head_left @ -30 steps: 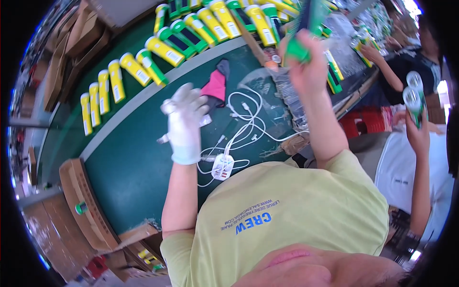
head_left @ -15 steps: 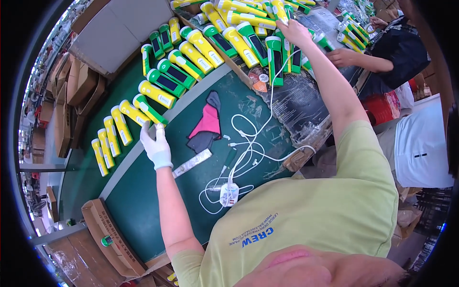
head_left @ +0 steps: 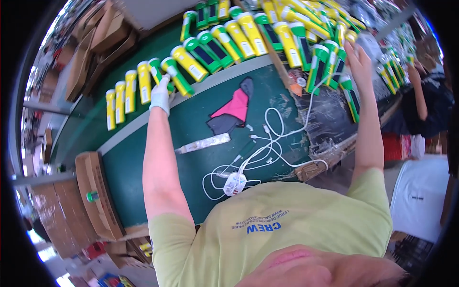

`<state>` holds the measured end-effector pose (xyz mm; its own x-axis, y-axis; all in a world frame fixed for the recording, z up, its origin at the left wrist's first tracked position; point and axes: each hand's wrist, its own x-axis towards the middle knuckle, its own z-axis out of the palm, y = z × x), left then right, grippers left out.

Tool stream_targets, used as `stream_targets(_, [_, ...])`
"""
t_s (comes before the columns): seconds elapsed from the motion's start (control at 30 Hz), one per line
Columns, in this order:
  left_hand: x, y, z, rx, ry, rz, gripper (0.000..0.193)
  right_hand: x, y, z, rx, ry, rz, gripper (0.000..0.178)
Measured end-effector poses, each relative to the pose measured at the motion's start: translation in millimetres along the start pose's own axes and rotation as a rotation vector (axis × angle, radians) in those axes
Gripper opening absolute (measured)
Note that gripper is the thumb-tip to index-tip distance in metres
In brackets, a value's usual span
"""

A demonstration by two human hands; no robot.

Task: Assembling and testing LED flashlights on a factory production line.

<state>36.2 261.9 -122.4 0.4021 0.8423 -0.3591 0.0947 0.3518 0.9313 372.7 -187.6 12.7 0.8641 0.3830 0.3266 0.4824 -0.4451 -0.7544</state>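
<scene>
My left hand [head_left: 160,98], in a white glove, is closed on the lower end of a green and yellow flashlight [head_left: 155,71] in the row on the green table. Another green flashlight [head_left: 178,77] with a yellow edge leans right beside its fingers. At the upper right my bare right hand [head_left: 359,62] reaches into the pile, its fingers closed around the end of a yellow flashlight [head_left: 351,36]; the hand partly hides the grip. Just left of it stand green flashlights [head_left: 317,67] with dark panels.
A pink and grey cloth [head_left: 235,109], a clear-wrapped strip [head_left: 204,143] and a white charger [head_left: 234,183] with tangled cables lie on the table. A cardboard tray [head_left: 98,196] stands at the left end. A co-worker's arm [head_left: 419,93] is by more flashlights at the right.
The view has shifted, so the table and flashlights appear elsewhere in the picture. My right hand has moved from the flashlights at the back toward the right side of the pile. My left hand stays at the row.
</scene>
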Motion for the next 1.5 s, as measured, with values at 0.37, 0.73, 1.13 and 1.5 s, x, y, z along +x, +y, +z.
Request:
stream_targets(0.37, [-218.2, 45.9, 6.2, 0.878, -0.190, 1.093, 0.047, -127.6, -100.9, 69.9, 0.135, -0.454, -0.330, 0.020])
stream_targets(0.73, [-229.7, 22.3, -24.9, 0.088, -0.444, -0.037, 0.042, -174.6, -145.9, 109.2, 0.657, -0.966, -0.109, 0.070])
stream_targets(1.13, [-232.6, -13.4, 45.2, 0.119, -0.499, 0.243, 0.045, -172.3, -152.8, 111.5, 0.580, -0.683, -0.003, 0.045])
stream_targets(1.5, [-224.0, -16.7, 38.3, -0.499, -0.359, -0.237, 0.042, -199.7, -144.9, 117.5, 0.526, -0.747, -0.120, 0.018])
